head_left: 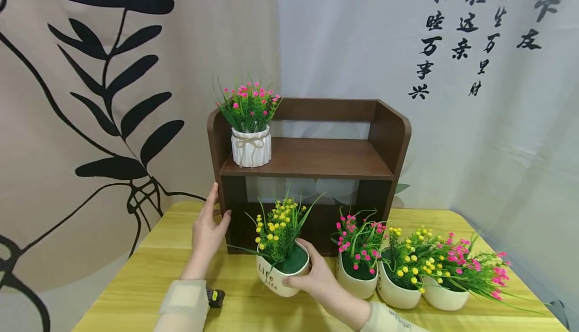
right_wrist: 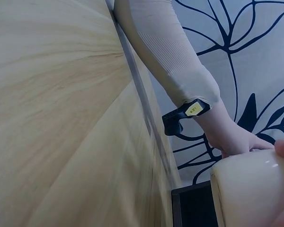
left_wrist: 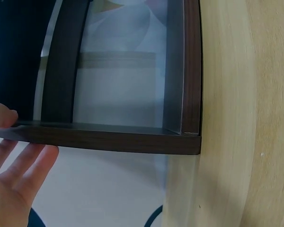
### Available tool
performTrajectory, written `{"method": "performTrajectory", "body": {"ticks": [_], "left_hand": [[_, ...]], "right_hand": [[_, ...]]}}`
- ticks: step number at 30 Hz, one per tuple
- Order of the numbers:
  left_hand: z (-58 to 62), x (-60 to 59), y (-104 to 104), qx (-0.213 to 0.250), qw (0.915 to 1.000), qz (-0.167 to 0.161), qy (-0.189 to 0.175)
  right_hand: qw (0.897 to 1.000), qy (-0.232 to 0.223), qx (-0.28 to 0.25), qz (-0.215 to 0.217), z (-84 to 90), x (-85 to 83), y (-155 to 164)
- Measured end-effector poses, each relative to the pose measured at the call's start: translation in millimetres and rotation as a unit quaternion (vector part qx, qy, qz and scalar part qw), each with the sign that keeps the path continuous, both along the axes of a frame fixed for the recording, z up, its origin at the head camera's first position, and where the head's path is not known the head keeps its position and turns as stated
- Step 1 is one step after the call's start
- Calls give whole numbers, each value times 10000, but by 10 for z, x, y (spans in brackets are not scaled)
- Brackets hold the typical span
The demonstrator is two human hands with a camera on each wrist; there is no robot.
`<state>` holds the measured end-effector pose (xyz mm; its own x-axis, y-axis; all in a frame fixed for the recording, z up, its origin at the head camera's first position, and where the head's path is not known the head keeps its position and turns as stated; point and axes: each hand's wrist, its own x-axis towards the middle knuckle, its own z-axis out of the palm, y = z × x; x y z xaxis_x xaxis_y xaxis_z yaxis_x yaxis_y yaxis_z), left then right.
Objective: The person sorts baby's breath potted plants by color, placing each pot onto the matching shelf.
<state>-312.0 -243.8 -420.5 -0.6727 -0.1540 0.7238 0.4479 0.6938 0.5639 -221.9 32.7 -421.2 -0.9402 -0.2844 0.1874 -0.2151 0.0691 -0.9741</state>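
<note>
A dark brown two-tier wooden shelf [head_left: 332, 157] stands on the table. My left hand [head_left: 207, 234] grips the edge of its left side panel [left_wrist: 109, 142], thumb on the inner side and fingers outside. In front of the lower tier, my right hand [head_left: 322, 278] holds a white flowerpot [head_left: 273, 278] of yellow artificial flowers. Its thumb and fingers are at the pot's right side. The pot tilts, and black "Life" lettering shows on its front. In the right wrist view, the pot's base [right_wrist: 218, 201] appears off the tabletop.
A white ribbed pot [head_left: 251, 148] with pink flowers and a twine bow sits on the upper tier's left. Right of my right hand, a pink-flowered pot [head_left: 357, 282], a yellow-flowered pot [head_left: 400, 289] and another pink-flowered pot [head_left: 445, 294] line the wooden table [head_left: 131, 277]. A printed curtain hangs behind.
</note>
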Motion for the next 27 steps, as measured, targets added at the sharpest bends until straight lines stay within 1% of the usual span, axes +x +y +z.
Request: {"method": "performTrajectory", "body": {"ticks": [5,9,13,16,21,27], "left_hand": [[10,12,-3,-113,9999,-8,36],[20,17,-7,-217,9997,29,-55],[23,15,-9,-364,9991,6,-224],[21,11,-15,-393,9989,-38,-250],[15,8,-32,-422,9990,-81,-111],[17,15,-49,-355,9990,-159,-230]], "right_hand": [[9999,-61,-76,-25,-38,-26,-32],[10000,33,-36,-73,-69,-81,-41],[9999,92,-41,-87,-98,-133,-47],[10000,62,-39,-43,-116,-167,-53],[10000,7,-24,37,-150,-226,-65],[9994,-120,-210,253,-203,-286,-98]]}}
